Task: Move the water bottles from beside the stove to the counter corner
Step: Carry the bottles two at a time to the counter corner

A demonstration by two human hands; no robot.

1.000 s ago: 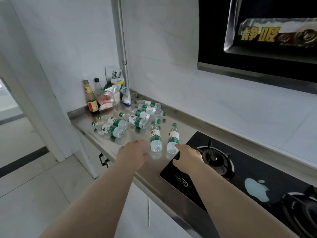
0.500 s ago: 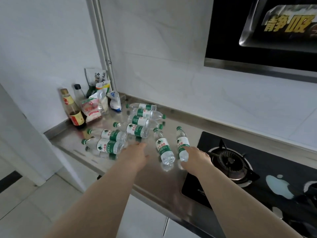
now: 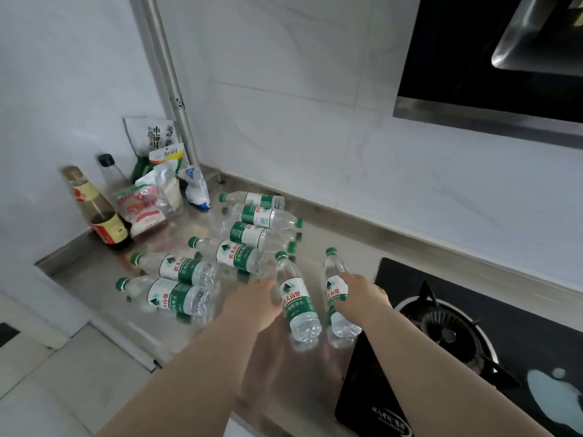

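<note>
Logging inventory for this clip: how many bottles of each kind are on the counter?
Green-capped water bottles: 8
Brown sauce bottle: 1
Clear bottle with black cap: 1
Total: 10 bottles

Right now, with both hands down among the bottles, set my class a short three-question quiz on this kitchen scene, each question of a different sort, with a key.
1. Count: how many water bottles are on the counter in all?
2. True or false: the right hand touches the bottle nearest the stove.
3. Choose one: what stands by the wall at the counter's left end? A) a kettle B) a dark sauce bottle C) a frying pan

Key: 1 eight; 2 true; 3 B.
</note>
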